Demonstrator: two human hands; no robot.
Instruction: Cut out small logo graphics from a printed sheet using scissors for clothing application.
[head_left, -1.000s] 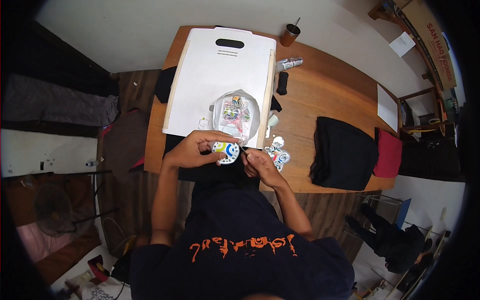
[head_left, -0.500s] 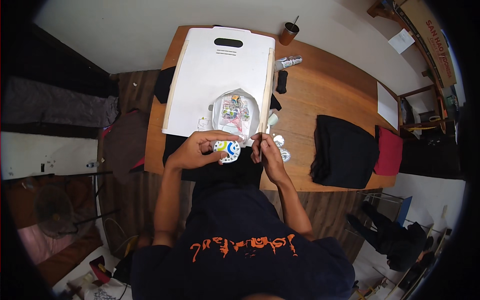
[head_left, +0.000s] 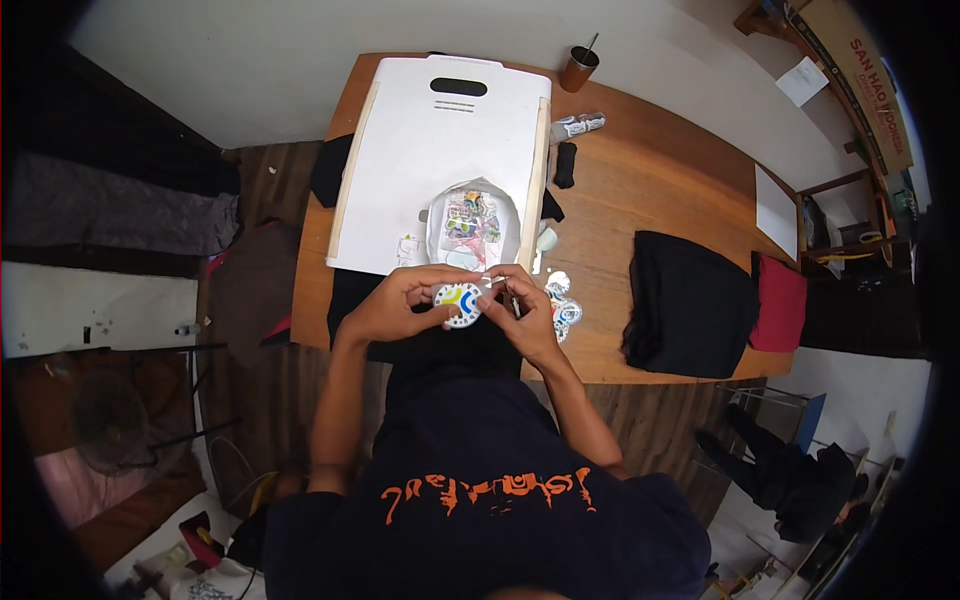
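Half a second ago the right hand stood apart from the round sticker; now it has closed in, its thumb lying on the sticker's 3 o'clock edge, and the sticker has shifted slightly toward 3 o'clock. The left hand has kept its grip from the 9 o'clock side, thumb on the printed face near 8 o'clock and the other fingers clamped behind. The right fingers are closed on a slim tool, whose kind is hard to make out; it may be a small blade or tweezers. How far they also pinch the sticker from behind is hidden, so I cannot tell. The sticker is a white disc with curved yellow-green and blue bands and small dark marks around its rim, held just off the 6 o'clock side of a round white bowl of colourful scraps. The bowl sits on a white board with a dark oval slot at 12 o'clock. At the right hand's 3 o'clock, cut stickers lie on the wooden surface, partly covered by that hand.
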